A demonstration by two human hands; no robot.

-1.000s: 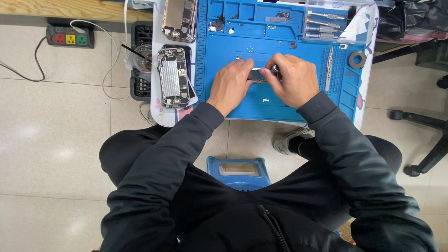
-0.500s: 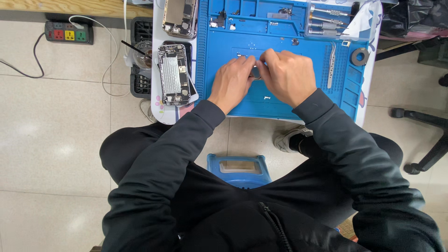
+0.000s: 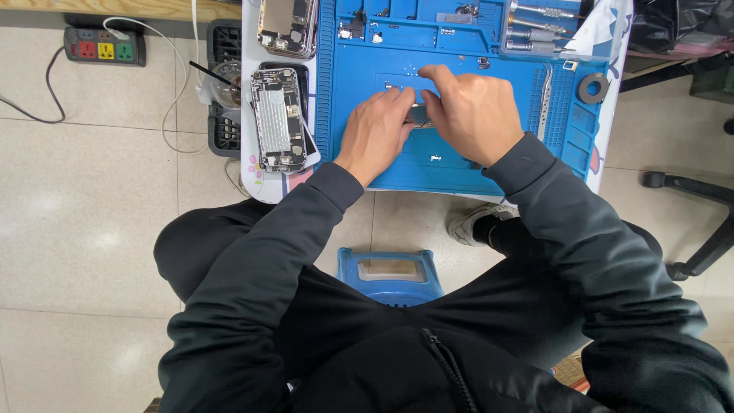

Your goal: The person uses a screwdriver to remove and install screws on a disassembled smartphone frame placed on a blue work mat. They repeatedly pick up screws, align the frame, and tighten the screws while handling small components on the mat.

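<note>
A small grey metal part point(image 3: 420, 116) sits near the middle of the blue work mat point(image 3: 459, 164), pinched between both hands. The left hand point(image 3: 376, 131) closes its fingertips on the part's left end; the right hand point(image 3: 475, 113) curls over the right end, its fingers narrowed onto it, though whether it also grips a tool I cannot tell. A tiny loose piece point(image 3: 435, 158) lies on the mat just below the hands, toward the near edge, and could be swept off by a wrist or sleeve. The part itself looks thin, so too hard a squeeze or a slip might bend it or flick it away. Tweezers point(image 3: 544, 95) lie along the mat's right side, a black ring point(image 3: 592, 88) beyond them at the right edge, and screwdrivers point(image 3: 535, 30) rest in the far right corner. An opened phone body point(image 3: 279, 118) lies off the mat's left edge, a second one point(image 3: 287, 23) at the far left corner.
</note>
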